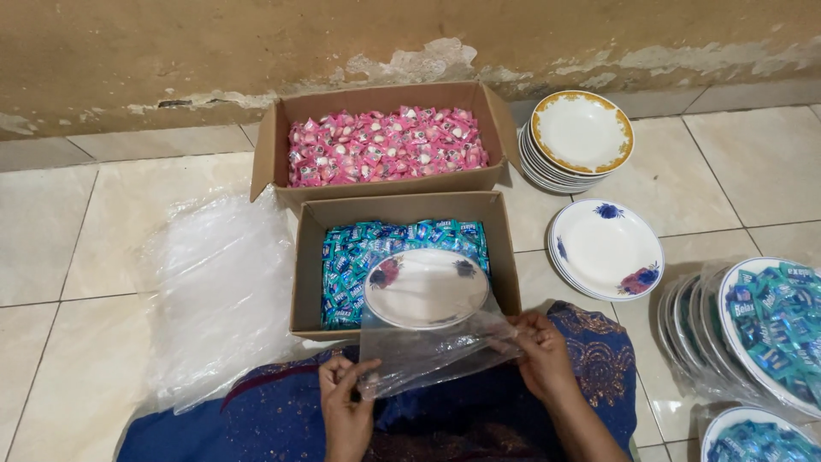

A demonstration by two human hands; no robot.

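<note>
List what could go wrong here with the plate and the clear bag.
The plate sits loosely on the blue candies in the box, not held; a tug might tip it. The clear bag is thin and pinched only at its edges by the left hand and right hand; it could slip or tear.

I count two cardboard boxes: one box of pink candies and one box of blue candies. One plate lies on the blue candies, and one flowered plate lies apart. One plate stack stands behind.
</note>
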